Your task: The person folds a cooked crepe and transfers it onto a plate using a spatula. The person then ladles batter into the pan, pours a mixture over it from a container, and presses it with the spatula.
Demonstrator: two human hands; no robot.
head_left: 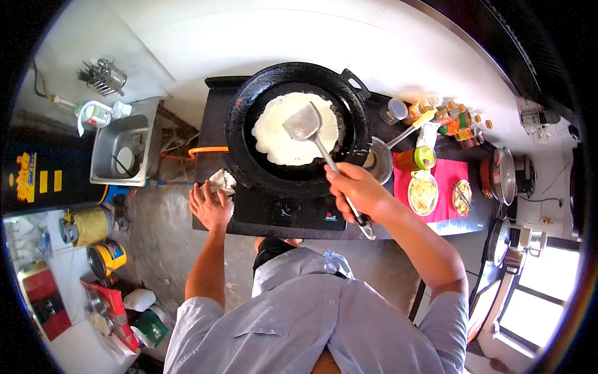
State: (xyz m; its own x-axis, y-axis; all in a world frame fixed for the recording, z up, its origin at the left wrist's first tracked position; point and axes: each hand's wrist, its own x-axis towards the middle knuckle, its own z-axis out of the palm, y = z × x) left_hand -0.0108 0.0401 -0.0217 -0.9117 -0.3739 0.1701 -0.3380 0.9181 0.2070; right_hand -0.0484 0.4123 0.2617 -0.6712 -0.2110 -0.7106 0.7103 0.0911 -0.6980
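My right hand [360, 192] is wrapped round the handle of a metal spatula [303, 122], whose broad blade lies over the pale, thin pancake [280, 140]. The pancake spreads flat and roundish inside a black wok [235, 134] on the stove [261, 215]. To the left of the stove, my left hand [209, 207] rests at the counter's edge with its fingers spread. Its fingertips are beside or touching a crumpled white cloth [223, 181]; I cannot tell exactly which.
Right of the wok are a metal pan [381, 161], a jar with a green lid [425, 158], and a plate of shredded food [423, 194] on a red cloth [443, 215]. Several condiment bottles [461, 121] line the wall. A sink [143, 149] stands left; an orange hose [208, 149] runs toward the stove.
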